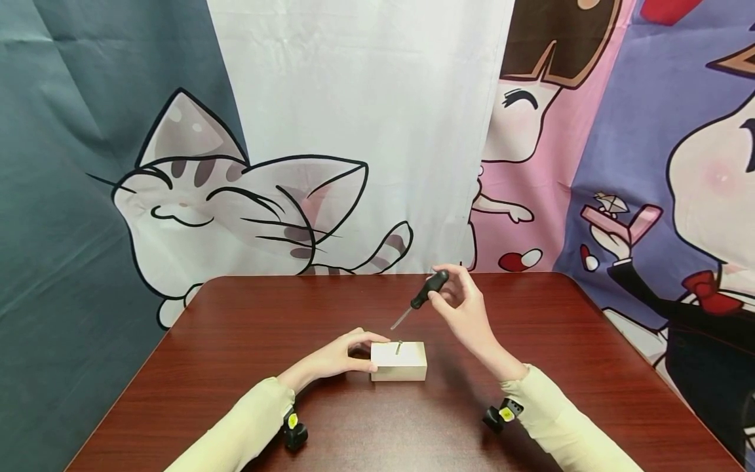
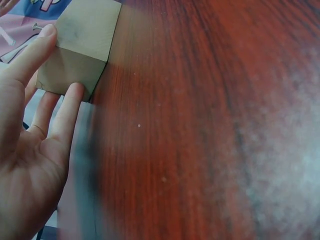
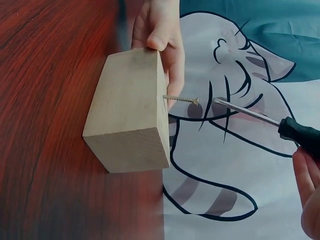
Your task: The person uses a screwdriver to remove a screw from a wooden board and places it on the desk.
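A pale wooden block [image 1: 398,373] lies on the table with a screw [image 3: 181,100] standing partway out of its top face. My left hand [image 1: 336,354] holds the block at its left end, thumb on the near side and fingers toward the far side. In my right hand [image 1: 468,314], thumb and fingers grip the black handle of a screwdriver [image 1: 433,285]. Its metal shaft slants down to the left. In the right wrist view the screwdriver's tip [image 3: 216,101] is close to the screw's head, with a small gap between them.
The reddish-brown wooden table [image 1: 265,314] stretches out around the block. A cloth backdrop [image 1: 366,98] with cartoon figures hangs behind its far edge. Small black cameras [image 1: 295,432] are strapped at both wrists.
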